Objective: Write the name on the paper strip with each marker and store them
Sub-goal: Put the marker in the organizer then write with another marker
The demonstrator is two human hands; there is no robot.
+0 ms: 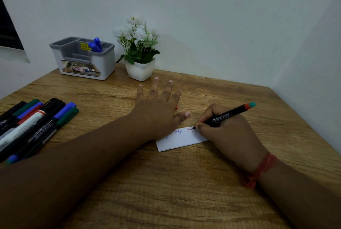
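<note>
Left hand point(158, 103): fingers spread flat, pinning white paper strip point(181, 140) against sliding. Right hand point(224, 129): pinching black red-ended marker point(226, 115), tip apparently on strip, mid-name.

Bare counter point(166, 192) lies open in front and to the right of the paper strip point(180, 141). A pile of markers point(35, 125) crowds the left edge. The organizer point(83, 59) and flower pot point(141, 70) block the back wall.
</note>
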